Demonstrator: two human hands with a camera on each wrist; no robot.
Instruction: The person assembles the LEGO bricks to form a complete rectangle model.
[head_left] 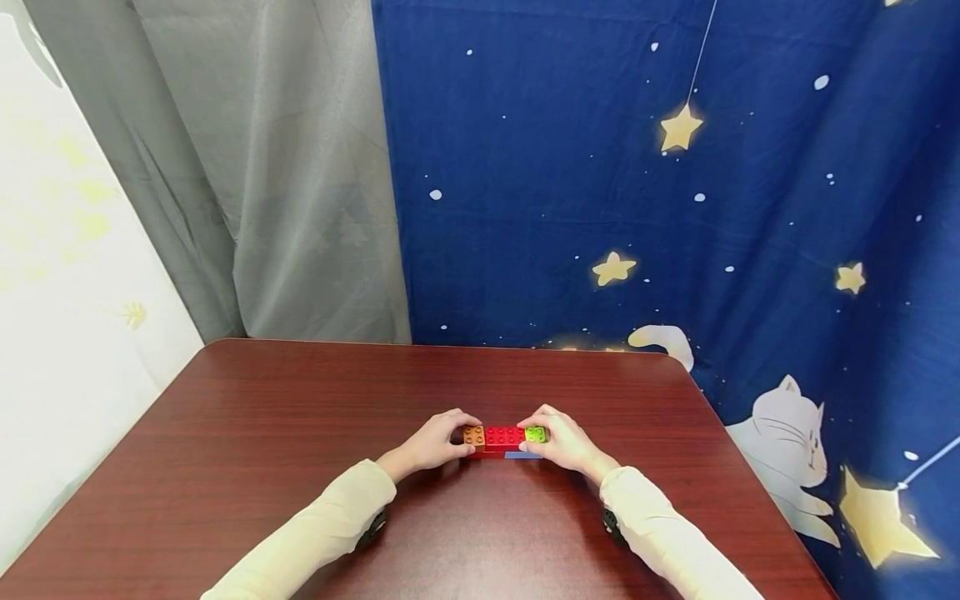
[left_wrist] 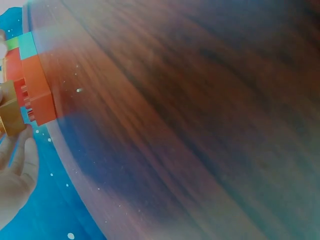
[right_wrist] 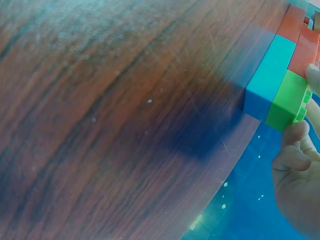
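Observation:
A low two-layer row of toy building bricks stands on the table in front of me. Its upper layer has an orange brick at the left, a red brick in the middle and a light green brick at the right. Below lie a second red brick and a blue brick. My left hand pinches the orange brick, which overhangs the lower red brick's end; studs show beside it. My right hand grips the green brick, thumb and finger near its seam with the red one.
The dark wood table has rounded far corners. Behind it hang a grey curtain and a blue curtain with stars and a white cat. A white surface with yellow patterns stands at the left.

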